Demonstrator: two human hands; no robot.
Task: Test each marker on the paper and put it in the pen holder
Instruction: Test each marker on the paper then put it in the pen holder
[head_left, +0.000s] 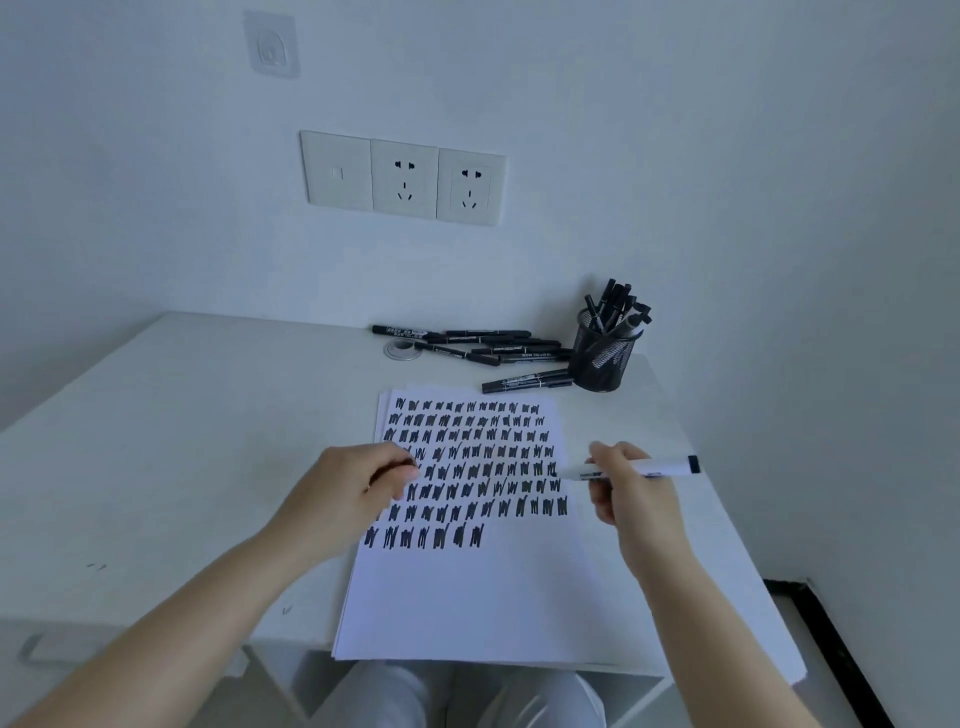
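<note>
Head cam: right hand (631, 493) pinches white marker (628, 469) above paper (467, 597); left hand (358, 488) fingers curled, contents unclear.

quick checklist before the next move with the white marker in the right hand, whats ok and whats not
1. Marker held: right hand grips the white marker mid-barrel. Ok.
2. Cap off: left hand is curled, with something dark between its fingers, possibly the cap; the marker's tip is too small to read. Cannot tell.
3. Room to scribble: the paper is blank below the last, part-filled row of marks. Ok.
4. Paper steady: the left hand rests on its left edge. Ok.
5. Pen holder upright and open-topped, though already crowded with markers. Ok.
6. Black markers lie on the desk beside the holder, outside it. Not ok.
</note>
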